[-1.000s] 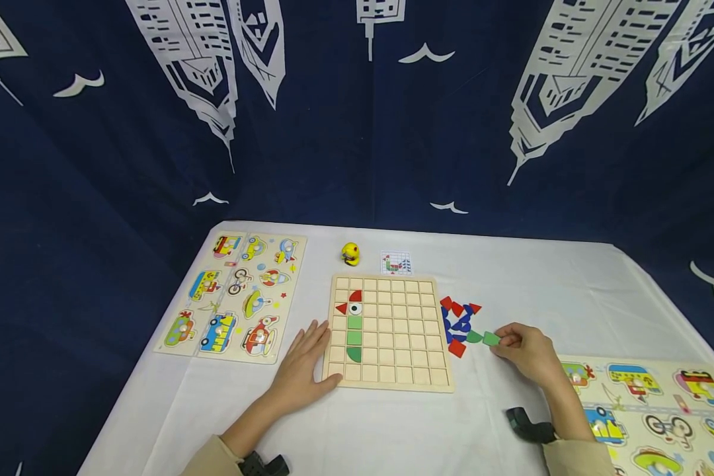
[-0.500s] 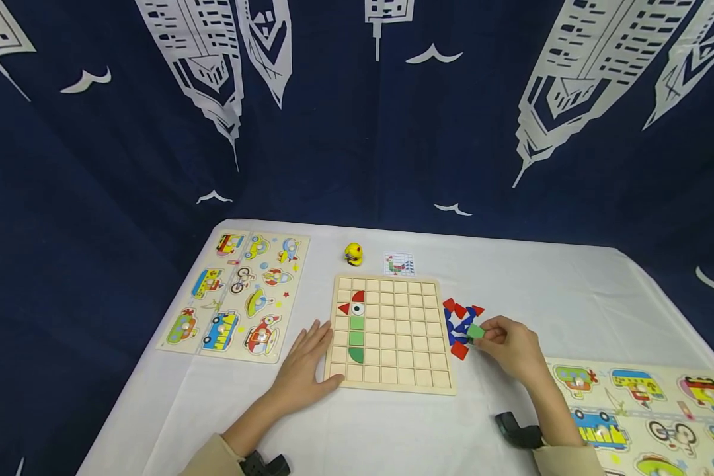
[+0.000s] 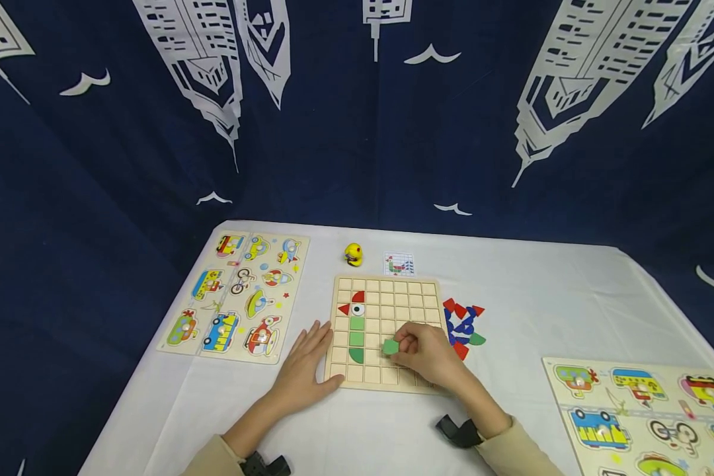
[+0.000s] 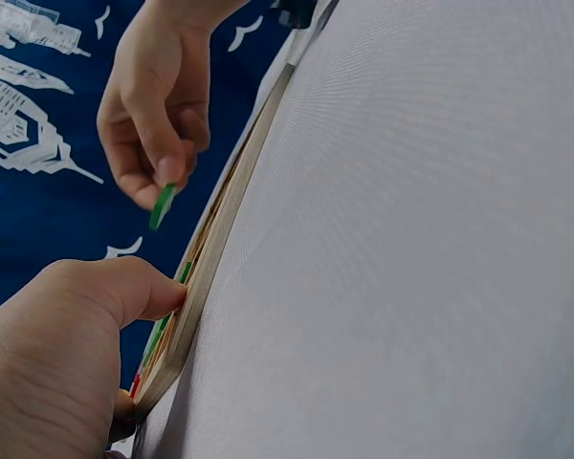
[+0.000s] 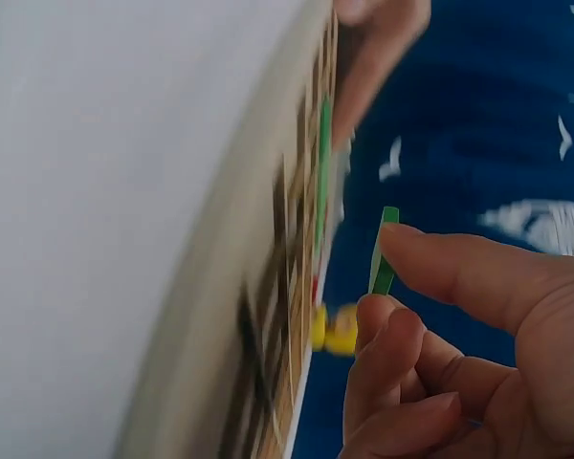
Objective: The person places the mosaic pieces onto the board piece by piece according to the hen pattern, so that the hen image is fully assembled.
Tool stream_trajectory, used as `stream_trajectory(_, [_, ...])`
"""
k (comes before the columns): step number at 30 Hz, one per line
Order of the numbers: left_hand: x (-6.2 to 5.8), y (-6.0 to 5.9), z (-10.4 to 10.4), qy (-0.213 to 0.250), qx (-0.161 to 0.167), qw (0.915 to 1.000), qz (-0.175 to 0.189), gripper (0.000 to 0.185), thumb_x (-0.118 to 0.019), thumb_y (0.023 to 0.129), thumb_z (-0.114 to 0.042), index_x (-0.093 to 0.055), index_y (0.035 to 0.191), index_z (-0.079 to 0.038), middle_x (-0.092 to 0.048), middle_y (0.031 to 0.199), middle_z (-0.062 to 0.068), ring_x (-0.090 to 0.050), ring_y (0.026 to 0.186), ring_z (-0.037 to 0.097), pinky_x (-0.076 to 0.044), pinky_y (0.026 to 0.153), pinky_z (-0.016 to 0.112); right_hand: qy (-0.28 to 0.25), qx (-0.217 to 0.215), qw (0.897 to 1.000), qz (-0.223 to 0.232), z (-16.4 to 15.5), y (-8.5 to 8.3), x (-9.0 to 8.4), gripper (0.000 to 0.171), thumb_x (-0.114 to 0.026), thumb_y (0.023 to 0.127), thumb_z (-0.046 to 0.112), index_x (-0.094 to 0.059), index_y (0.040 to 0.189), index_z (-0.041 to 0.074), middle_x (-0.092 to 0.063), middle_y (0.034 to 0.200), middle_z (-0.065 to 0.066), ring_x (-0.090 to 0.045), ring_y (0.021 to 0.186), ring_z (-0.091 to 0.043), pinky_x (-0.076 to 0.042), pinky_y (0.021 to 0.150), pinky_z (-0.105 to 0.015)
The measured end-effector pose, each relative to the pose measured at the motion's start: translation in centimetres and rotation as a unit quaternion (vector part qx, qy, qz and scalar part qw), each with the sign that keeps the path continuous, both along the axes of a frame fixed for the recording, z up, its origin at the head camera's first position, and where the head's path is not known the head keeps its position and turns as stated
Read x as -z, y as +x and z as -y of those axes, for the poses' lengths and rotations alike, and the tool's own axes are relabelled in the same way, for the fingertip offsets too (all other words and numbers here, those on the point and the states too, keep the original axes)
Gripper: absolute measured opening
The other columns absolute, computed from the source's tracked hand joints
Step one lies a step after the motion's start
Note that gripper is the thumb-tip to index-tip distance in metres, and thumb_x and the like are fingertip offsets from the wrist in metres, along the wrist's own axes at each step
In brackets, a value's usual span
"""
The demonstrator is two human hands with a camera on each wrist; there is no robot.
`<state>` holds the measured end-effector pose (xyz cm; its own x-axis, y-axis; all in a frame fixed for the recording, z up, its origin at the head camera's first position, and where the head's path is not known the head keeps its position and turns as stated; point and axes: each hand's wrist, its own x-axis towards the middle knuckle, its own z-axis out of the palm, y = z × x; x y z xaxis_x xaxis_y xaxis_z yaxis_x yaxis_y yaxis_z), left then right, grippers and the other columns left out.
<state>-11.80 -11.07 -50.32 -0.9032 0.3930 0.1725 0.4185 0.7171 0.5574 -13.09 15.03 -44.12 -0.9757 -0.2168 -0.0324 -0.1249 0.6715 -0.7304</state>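
My right hand pinches a green square tile between thumb and fingers, over the lower middle of a wooden grid board. The right wrist view shows the same green tile edge-on, raised off the board. My left hand rests at the board's left edge, its fingers extended and its thumb touching the lower corner. In the board's left columns lie a red quarter-round, a red triangle, an eye tile, two green squares and a green quarter-round.
Loose red, blue and green tiles lie beside the board's right edge. Behind the board are a pattern card and a yellow toy duck. Vehicle puzzle boards lie at left and front right.
My right hand has carried the green square from the loose tiles leftward over the board. A green leaf-shaped tile stays by the pile. The left hand keeps its place.
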Motion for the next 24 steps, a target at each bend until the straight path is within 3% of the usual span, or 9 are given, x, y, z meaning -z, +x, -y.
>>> stream_trajectory(6, [-0.1,0.0,0.0,0.0,0.002,1.0,0.001,0.083,-0.073,0.08,-0.037,-0.041,0.146,0.003,-0.032,0.159,0.011,-0.02,0.15,0.03,-0.013,0.124,0.046,0.003,-0.039,0.999,-0.005,2.3,0.0,0.8,0.019,-0.08,0.073,0.003,-0.066,0.085,0.007,-0.055,0.068,0.005,-0.05,0.059,-0.007,-0.042,0.054,-0.017])
stream_trajectory(24, [0.2,-0.2,0.1,-0.013,0.005,0.9999,-0.008,0.084,-0.072,0.081,-0.039,-0.04,0.146,0.004,-0.032,0.159,0.012,-0.02,0.15,0.03,-0.013,0.124,0.045,0.016,-0.048,0.999,-0.009,3.0,-0.4,1.4,0.021,-0.082,0.071,0.002,-0.065,0.082,0.006,-0.054,0.066,0.005,-0.048,0.058,-0.007,-0.04,0.052,-0.018])
